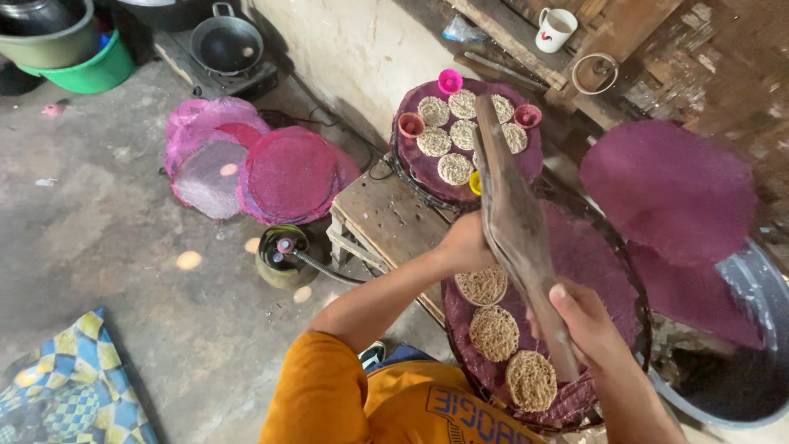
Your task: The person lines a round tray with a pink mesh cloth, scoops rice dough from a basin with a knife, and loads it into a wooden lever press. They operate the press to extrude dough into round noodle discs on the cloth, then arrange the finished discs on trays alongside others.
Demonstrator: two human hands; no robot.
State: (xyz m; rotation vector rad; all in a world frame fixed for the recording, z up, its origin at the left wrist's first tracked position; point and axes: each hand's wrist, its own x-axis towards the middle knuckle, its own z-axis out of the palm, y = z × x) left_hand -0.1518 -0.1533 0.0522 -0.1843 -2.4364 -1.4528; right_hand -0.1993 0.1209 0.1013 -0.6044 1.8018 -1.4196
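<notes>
Here, nearest the camera, an orange sleeve [329,395] leads out to two bare arms working over a round purple mesh tray [608,271], which serves as the landmark. The right hand [588,325] sits over the tray's near edge, its fingers wrapped around the lower end of a long, flat wooden board [514,222], thumb pressed on top. The left hand [464,244] is at the tray's left rim, closed on the board's left edge (its fingers are hidden behind the wood, so the exact grip cannot be told). The board slants up and away across the tray, tilted on edge. On the tray's near-left part lie three round woven noodle discs [493,333] in a row, just beside one another. Left of the tray stands a worn wooden bench [382,218], and beyond it a second purple tray [427,164] carries more discs and small pink cups [449,80]. Right of the landmark tray, a loose purple mesh sheet [670,189] hangs over a grey basin [760,288]. Farther left on the floor lie stacked pink mesh covers [246,168], with a dark wok [226,41] beyond them.
</notes>
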